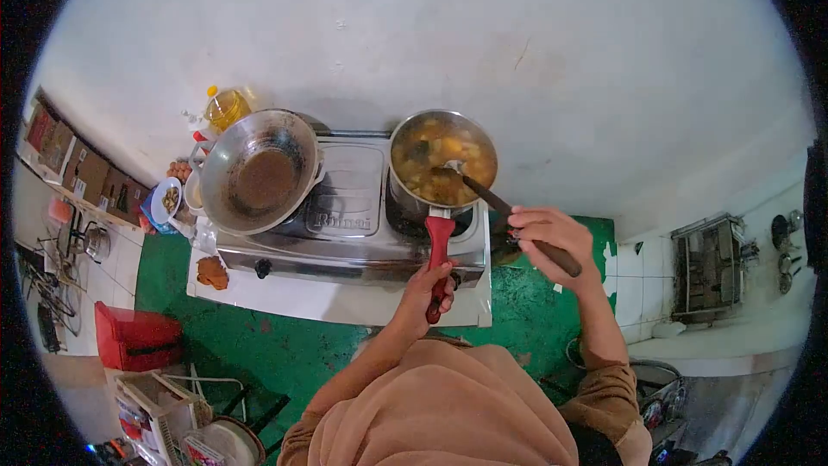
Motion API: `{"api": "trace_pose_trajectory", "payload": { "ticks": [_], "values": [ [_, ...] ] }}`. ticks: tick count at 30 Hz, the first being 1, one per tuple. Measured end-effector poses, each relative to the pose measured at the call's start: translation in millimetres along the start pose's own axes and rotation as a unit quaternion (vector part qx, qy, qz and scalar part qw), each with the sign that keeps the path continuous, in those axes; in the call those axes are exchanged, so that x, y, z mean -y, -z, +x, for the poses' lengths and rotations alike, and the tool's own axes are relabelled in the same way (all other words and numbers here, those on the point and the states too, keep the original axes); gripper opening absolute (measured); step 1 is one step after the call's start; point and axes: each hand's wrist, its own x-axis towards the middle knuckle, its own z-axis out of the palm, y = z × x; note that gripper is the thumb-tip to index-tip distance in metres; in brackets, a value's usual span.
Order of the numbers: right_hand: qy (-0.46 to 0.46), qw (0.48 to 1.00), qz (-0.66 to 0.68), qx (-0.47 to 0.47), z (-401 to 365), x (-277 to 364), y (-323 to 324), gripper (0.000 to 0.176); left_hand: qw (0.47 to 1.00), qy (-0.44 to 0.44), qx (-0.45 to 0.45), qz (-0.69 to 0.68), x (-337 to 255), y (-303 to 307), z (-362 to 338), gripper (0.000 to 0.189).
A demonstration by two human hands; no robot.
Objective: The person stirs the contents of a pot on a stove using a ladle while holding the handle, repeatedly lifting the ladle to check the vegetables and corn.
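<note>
A steel saucepan (pixel 395 181) of chunky brown-orange soup (pixel 431 151) stands on the right burner of the gas stove (pixel 345 250). Its red handle points toward me, and my left hand (pixel 427 292) is wrapped round the lower end of it. My right hand (pixel 552 242) grips the dark handle of a ladle (pixel 492 197). The ladle slants down to the left over the rim, its metal end partly sunk in the soup. On the left burner sits a large wok (pixel 297 134) with a brown, stained bottom.
Behind the wok stands a bottle of yellow oil (pixel 227 108). Left of it are a small plate of food (pixel 166 198) and eggs (pixel 179 170). A brown cloth-like piece (pixel 212 273) lies at the stove table's left front. A red box (pixel 138 336) is on the lower left.
</note>
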Motion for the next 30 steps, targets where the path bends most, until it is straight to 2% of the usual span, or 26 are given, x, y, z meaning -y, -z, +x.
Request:
{"api": "trace_pose_trajectory", "payload": {
  "ticks": [4, 7, 16, 19, 23, 28, 30],
  "values": [
    [-0.022, 0.997, 0.020, -0.065, 3.0, 0.2, 11.8, 0.007, 1.000, -0.010, -0.011, 0.003, 5.2, 2.0, 4.3, 0.030],
    [0.029, 0.995, 0.000, -0.098, 17.3, -6.2, 7.1, 0.009, 1.000, 0.016, -0.005, -0.003, 2.8, 3.8, 4.7, 0.030],
    [0.085, 0.993, -0.077, -0.006, 46.9, -50.4, -25.8, 0.014, 1.000, 0.005, -0.007, -0.007, 0.2, -0.2, -1.0, 0.031],
    [0.068, 0.991, -0.114, 0.007, 56.1, -59.5, -32.9, 0.017, 1.000, 0.003, -0.003, -0.014, 3.2, 3.0, 1.7, 0.031],
    [-0.005, 0.989, -0.140, 0.049, 73.9, -73.7, -36.5, 0.014, 1.000, 0.002, -0.004, -0.007, 4.1, 4.1, 3.0, 0.032],
    [-0.082, 0.987, -0.120, 0.072, 101.3, -88.2, -40.9, 0.026, 1.000, 0.001, -0.004, -0.010, 2.8, 2.5, 2.1, 0.032],
    [-0.155, 0.977, -0.131, 0.066, 113.5, -88.8, -38.4, 0.032, 1.000, 0.003, -0.009, -0.011, 2.4, 1.1, 1.5, 0.032]
  ]
}}
